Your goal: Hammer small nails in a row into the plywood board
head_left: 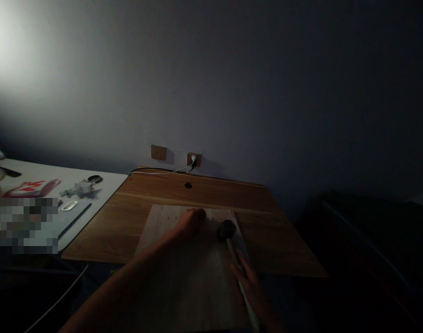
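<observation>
Gripping the pale handle of a mallet (231, 252), the right hand (248, 281) has it above the right side of a wooden board (193, 268). The mallet's long axis slants, its butt toward the lower right near the wearer and its dark head pointing away and a little left, toward the board's far edge. The board lies on the brown desk (277, 240), its long axis running away from the wearer; a row of small dark marks lines its far end. At that end, left of the mallet head, is the left hand (190, 221), fingers apparently curled; their tips are hidden, so I cannot tell whether they pinch anything. Poor light makes it hard to say whether the mallet head touches the board or hangs over it. The bottom of the frame cuts off the handle's butt and the left forearm, and the board's near end sinks into shadow. Blocky pixels cover part of the white table (109, 185) at left.
</observation>
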Motion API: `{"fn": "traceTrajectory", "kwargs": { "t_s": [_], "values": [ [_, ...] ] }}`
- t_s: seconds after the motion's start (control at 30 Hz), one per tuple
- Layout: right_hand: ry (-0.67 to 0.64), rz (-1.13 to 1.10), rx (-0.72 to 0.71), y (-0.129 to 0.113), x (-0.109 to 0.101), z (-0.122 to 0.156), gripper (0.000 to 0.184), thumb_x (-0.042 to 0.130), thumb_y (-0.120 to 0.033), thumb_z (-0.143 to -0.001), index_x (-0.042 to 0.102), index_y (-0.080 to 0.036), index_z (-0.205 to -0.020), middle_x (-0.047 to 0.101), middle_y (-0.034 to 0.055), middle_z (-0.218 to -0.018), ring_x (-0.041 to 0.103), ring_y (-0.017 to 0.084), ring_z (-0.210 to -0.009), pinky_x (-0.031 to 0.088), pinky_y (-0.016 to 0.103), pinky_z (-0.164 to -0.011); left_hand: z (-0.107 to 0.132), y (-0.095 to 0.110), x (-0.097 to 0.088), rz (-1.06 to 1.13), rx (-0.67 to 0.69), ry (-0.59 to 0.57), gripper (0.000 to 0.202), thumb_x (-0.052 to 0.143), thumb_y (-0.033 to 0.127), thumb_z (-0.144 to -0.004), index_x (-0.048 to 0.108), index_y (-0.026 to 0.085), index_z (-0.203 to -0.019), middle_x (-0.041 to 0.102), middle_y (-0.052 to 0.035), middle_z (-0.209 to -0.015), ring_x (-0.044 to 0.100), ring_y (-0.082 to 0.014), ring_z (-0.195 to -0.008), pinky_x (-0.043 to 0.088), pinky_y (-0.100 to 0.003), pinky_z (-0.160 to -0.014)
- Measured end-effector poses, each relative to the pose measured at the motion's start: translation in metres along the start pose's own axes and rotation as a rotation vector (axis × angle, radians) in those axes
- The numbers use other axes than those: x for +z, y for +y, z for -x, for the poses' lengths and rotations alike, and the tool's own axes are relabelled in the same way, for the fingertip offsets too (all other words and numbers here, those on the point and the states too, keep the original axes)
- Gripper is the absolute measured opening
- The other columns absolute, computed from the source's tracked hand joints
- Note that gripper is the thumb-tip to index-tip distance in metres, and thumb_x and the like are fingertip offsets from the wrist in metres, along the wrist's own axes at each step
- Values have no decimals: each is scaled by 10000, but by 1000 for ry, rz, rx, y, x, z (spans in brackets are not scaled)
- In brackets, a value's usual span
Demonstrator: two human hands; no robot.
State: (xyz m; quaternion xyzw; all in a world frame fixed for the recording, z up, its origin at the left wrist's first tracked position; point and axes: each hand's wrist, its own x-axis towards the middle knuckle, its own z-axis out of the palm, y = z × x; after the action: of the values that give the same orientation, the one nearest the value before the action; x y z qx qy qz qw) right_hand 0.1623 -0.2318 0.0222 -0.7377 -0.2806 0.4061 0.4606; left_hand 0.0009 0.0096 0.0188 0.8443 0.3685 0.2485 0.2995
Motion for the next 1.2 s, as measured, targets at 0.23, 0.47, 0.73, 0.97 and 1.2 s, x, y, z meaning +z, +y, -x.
{"fn": "traceTrajectory", "kwargs": {
  "t_s": [0.23, 0.47, 0.73, 0.97, 1.2],
  "values": [
    [-61, 50, 77, -2, 2, 2, 881, 627, -783, -692, 557, -232, -1376, 619, -9, -725, 585, 159, -549, 441, 255, -446, 3, -4, 7, -73, 110, 33, 237, 594, 80, -784, 723, 197, -945, 716, -47, -927, 638, -177, -865, 480, -263, -804],
    [52, 13, -33, 9, 1, -6, 793, 687, -770, -645, 656, -269, -1259, 706, 63, -1014, 676, 255, -945, 561, 324, -695, 1, -4, 7, -121, 153, 31, 216, 586, 102, -809, 735, 177, -946, 711, -74, -985, 636, -200, -922, 484, -287, -852],
    [24, -22, -76, 1, 5, -4, 753, 692, -739, -680, 636, -271, -1267, 712, 60, -945, 697, 240, -869, 561, 296, -622, -3, -9, 10, -62, 124, 12, 209, 577, 95, -789, 731, 184, -898, 711, -51, -921, 644, -174, -855, 492, -259, -797],
    [-148, -12, -88, -33, 25, -11, 555, 621, -690, -770, 584, -232, -1081, 508, -86, -591, 443, 87, -380, 350, 196, -334, -3, -16, 17, -8, 96, 63, 405, 563, 85, -779, 684, 185, -1152, 736, -60, -989, 671, -184, -879, 504, -289, -819],
    [-206, 84, -184, -58, 46, -17, 407, 553, -612, -830, 521, -219, -933, 469, -98, -626, 417, 60, -377, 336, 178, -326, 0, -12, 13, 87, 90, 44, 396, 593, 154, -797, 652, 166, -1189, 757, -67, -933, 691, -206, -817, 503, -290, -739]
  ]
}}
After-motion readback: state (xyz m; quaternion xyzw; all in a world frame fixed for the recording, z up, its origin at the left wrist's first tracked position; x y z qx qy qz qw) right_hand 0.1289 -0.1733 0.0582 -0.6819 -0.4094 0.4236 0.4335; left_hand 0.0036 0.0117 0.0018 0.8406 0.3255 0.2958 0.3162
